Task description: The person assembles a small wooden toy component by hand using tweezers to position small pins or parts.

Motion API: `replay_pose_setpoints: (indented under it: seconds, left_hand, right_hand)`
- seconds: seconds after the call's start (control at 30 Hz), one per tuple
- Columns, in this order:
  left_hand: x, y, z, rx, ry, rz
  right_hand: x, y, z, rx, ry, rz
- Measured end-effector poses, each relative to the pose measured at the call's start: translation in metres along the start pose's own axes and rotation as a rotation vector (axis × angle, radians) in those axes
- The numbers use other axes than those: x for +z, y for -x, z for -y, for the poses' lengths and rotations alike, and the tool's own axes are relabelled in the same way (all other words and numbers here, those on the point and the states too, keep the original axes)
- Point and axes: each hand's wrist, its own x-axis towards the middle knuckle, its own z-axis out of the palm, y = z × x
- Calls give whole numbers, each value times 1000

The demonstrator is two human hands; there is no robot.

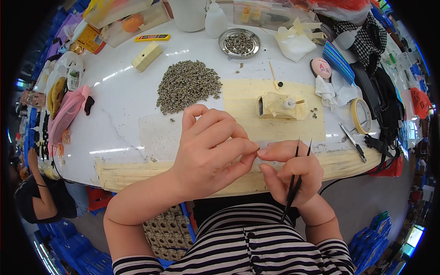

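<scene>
Over the table's near edge, my left hand is closed in a pinch at the fingertips. A tiny dark piece seems to be between its thumb and finger, too small to name. My right hand meets it there, index fingertip against that spot. Curled fingers of the right hand also hold black tweezers, tips up and apart with nothing between them. Beyond the left hand lies a heap of small grey-brown metallic parts. A tape-wrapped block with a small white nozzle stands beyond the right hand.
A round metal dish holds more small parts. Around it are a white bottle, a cream block and a yellow-red box cutter. At right lie a craft knife and a tape roll. Another person sits at far left.
</scene>
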Motion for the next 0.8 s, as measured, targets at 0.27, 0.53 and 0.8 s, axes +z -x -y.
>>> replay_pose_setpoints:
  seconds: [0.27,0.53,0.8]
  left_hand:
    - [-2,-3,1,-42,67,-25]
    - [-1,-2,2,40,66,-35]
    - [0,-1,-1,15,1,-16]
  right_hand:
    - [2,1,-2,-13,84,-37]
    - [2,3,1,226,-53,-21]
    - [-1,3,1,53,-9,-33]
